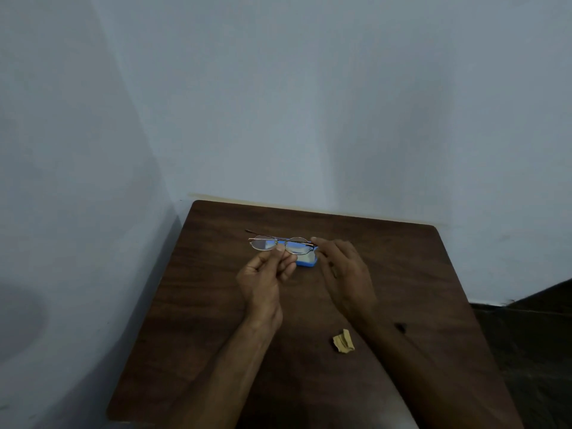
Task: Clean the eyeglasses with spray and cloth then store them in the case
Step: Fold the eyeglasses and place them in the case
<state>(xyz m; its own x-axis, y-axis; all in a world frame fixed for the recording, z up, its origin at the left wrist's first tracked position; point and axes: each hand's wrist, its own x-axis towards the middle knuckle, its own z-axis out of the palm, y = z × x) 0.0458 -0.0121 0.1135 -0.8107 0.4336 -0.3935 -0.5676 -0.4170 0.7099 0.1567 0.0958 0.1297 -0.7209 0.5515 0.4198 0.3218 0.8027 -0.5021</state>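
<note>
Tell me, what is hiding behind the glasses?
A blue case on the table, behind the eyeglasses. The left hand and right hand cover much of it; open or closed is unclear.

1. You are looking down on a dark brown tabletop (192, 305) with wood grain and rounded far corners.
2. Its far edge stands against a pale blue-grey wall (309, 103). A thin cream strip (278, 203) shows along that edge, between wood and wall.
3. On your left, a side wall (62, 150) of the same colour meets the first in a corner just beyond the tabletop's far left corner. A soft grey shadow lies low on it.
4. To your right, past the tabletop's edge, you see dark floor (532, 351) running up to the foot of the wall.
</note>
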